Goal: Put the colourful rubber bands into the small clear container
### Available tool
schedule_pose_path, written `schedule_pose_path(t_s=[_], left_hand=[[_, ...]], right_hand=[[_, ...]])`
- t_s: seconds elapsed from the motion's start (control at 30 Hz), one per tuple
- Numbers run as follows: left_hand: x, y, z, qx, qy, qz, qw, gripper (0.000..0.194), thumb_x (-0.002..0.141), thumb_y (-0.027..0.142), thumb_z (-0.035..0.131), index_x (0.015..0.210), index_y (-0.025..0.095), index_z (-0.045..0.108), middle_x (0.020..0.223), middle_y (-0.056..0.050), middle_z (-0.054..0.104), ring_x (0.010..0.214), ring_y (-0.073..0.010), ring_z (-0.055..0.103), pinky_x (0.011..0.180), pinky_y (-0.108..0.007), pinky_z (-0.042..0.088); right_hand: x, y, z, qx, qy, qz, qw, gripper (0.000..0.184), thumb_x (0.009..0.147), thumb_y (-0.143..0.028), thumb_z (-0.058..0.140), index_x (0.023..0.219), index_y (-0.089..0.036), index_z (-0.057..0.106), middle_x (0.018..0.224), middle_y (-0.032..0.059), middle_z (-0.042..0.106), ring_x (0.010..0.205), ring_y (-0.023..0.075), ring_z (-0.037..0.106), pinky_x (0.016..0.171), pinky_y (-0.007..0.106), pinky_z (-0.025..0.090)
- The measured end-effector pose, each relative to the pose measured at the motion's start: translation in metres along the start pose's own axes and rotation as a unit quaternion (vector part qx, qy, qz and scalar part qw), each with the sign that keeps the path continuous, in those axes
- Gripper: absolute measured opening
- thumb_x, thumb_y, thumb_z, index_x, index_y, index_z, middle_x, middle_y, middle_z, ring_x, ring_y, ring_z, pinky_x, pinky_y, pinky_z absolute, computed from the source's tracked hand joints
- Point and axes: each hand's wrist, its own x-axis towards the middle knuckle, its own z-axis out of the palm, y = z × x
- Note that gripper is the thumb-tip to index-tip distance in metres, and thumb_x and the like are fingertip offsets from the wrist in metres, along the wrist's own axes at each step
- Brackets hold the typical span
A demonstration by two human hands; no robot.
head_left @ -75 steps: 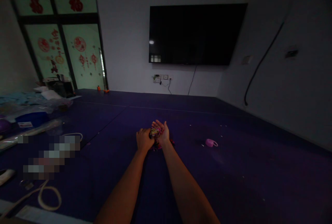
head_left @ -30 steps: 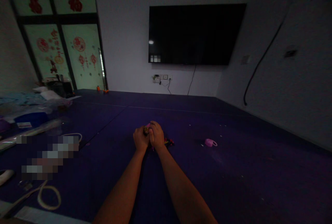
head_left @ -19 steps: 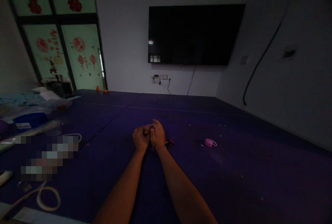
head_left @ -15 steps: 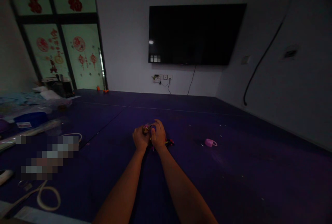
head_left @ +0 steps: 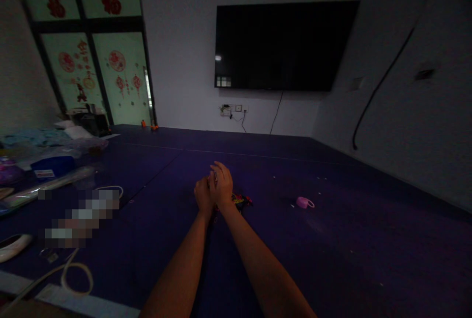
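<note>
Out in front, over the purple floor mat, my left hand is closed. It grips a small pink-and-gold thing, now almost wholly hidden by the fingers; its kind cannot be made out. My right hand lies over the top of the left one, with fingers stretched up and slightly apart. Just right of the right wrist, a small colourful bundle in black, red and yellow rests on the mat, partly covered by the hand. Farther right lies a pink round piece with a loop.
Clutter spreads along the left: a blue container, clear plastic wrapping, a white cable and a white oval object. Small white bits dot the mat. A television hangs on the far wall.
My right hand has moved up and left over my left hand, covering the pink-and-gold thing. More of the colourful bundle shows. The whole view has shifted slightly.
</note>
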Motion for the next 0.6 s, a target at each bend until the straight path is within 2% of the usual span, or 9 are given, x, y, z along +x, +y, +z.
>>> schedule_pose_path(t_s=[0.07,0.13,0.17,0.23,0.33,0.43,0.6], left_hand=[[-0.001,0.004,0.003,-0.005,0.004,0.007,1.0,0.031,0.085,0.018,0.036,0.079,0.013,0.066,0.07,-0.006,0.061,0.076,-0.0193,0.057,0.071,-0.027,0.046],[-0.003,0.006,0.004,-0.007,0.005,0.015,1.0,0.025,0.082,0.02,0.042,0.085,0.011,0.066,0.075,-0.006,0.062,0.079,-0.0202,0.057,0.075,-0.028,0.047],[-0.005,0.007,0.005,-0.007,0.003,0.021,1.0,0.023,0.079,0.021,0.049,0.092,0.011,0.065,0.08,-0.007,0.063,0.082,-0.0212,0.058,0.077,-0.03,0.047],[-0.007,0.007,0.005,-0.008,-0.005,0.036,0.999,0.032,0.074,0.02,0.059,0.105,0.013,0.061,0.089,-0.009,0.064,0.089,-0.0239,0.058,0.082,-0.034,0.045],[-0.008,0.006,0.006,-0.014,-0.017,0.048,0.999,0.037,0.075,0.02,0.059,0.111,0.015,0.057,0.095,-0.01,0.063,0.096,-0.0245,0.057,0.085,-0.036,0.042],[-0.008,0.005,0.007,-0.02,-0.02,0.042,0.999,0.036,0.075,0.019,0.058,0.112,0.016,0.056,0.095,-0.009,0.063,0.098,-0.0245,0.056,0.086,-0.036,0.041],[-0.008,0.004,0.011,-0.025,-0.022,0.037,0.999,0.037,0.076,0.021,0.059,0.113,0.017,0.055,0.096,-0.009,0.062,0.098,-0.0248,0.055,0.085,-0.036,0.039]], right_hand=[[0.008,-0.023,0.018,0.015,-0.082,-0.019,0.996,0.03,0.092,-0.02,0.035,0.107,-0.019,0.061,0.108,0.0084,0.063,0.103,0.0185,0.056,0.093,0.035,0.043],[0.014,-0.049,0.044,0.03,-0.222,-0.063,0.972,0.03,0.09,-0.017,0.038,0.109,-0.022,0.061,0.106,0.0041,0.065,0.101,0.0166,0.058,0.091,0.032,0.046],[0.016,-0.062,0.06,0.033,-0.296,-0.088,0.951,0.03,0.089,-0.014,0.039,0.108,-0.022,0.061,0.106,0.0029,0.066,0.1,0.0157,0.059,0.089,0.03,0.047],[0.015,-0.087,0.093,0.016,-0.412,-0.13,0.901,0.027,0.086,-0.012,0.044,0.105,-0.02,0.062,0.107,0.0043,0.066,0.1,0.0163,0.059,0.085,0.028,0.049],[0.009,-0.117,0.137,-0.057,-0.568,-0.141,0.809,0.016,0.083,-0.014,0.051,0.093,-0.015,0.064,0.103,0.009,0.066,0.094,0.0206,0.062,0.075,0.03,0.053],[0.002,-0.132,0.162,-0.064,-0.599,-0.132,0.787,0.012,0.082,-0.02,0.054,0.078,-0.014,0.064,0.096,0.01,0.067,0.085,0.0222,0.064,0.067,0.031,0.055],[-0.006,-0.131,0.173,-0.044,-0.607,-0.131,0.783,0.011,0.081,-0.017,0.054,0.074,-0.019,0.062,0.101,0.0046,0.067,0.09,0.0211,0.063,0.068,0.031,0.055]])
